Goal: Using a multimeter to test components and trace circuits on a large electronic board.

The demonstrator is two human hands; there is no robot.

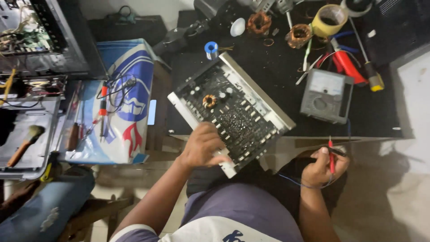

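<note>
The left hand [202, 148] grips the near edge of an open circuit chassis [233, 112] at centre frame, while the right hand [323, 166] pinches a red test probe [331, 157] at four o'clock. Steadying the board looks wise before probing. A blue-and-white printed box [127, 94] lies at nine o'clock.

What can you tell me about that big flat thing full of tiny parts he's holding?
It is an open circuit board in a pale metal frame, dark and crowded with small parts, with a copper wire coil near one end. It lies slanted, partly on the black table, its near corner sticking out over the person's lap. The left hand grips that near edge.
</note>
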